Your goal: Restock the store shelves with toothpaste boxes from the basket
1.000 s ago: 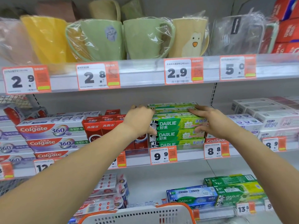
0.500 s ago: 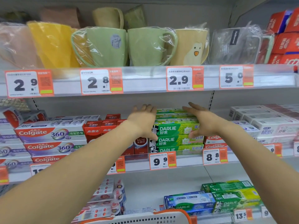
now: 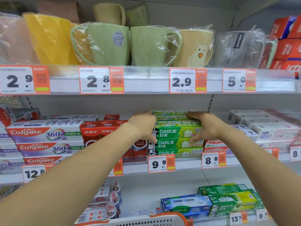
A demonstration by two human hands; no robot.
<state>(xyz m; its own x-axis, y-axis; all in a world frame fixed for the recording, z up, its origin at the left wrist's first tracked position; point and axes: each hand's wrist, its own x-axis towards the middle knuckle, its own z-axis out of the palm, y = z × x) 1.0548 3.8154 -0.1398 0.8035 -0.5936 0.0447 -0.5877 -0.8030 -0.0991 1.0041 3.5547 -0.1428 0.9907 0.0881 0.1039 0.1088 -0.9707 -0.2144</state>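
A stack of green Darlie toothpaste boxes (image 3: 175,133) lies on the middle shelf (image 3: 187,168) above the 9.9 price tag. My left hand (image 3: 143,126) wraps the stack's left end, fingers over the top boxes. At the right end my right hand (image 3: 206,126) has its fingers on top and its thumb on the front of a lower box. The white basket with an orange rim (image 3: 146,221) shows only its top edge at the bottom of the view; its contents are hidden.
Red upright boxes (image 3: 97,132) and Colgate 360 boxes (image 3: 45,133) stand left of the stack, Colgate and white boxes (image 3: 263,128) right of it. Wrapped mugs (image 3: 130,46) fill the shelf above. More Darlie boxes (image 3: 228,201) lie on the shelf below.
Half a second ago both hands were spread open, lifted off the stack. They have closed back onto its two ends. The view has tilted slightly upward.
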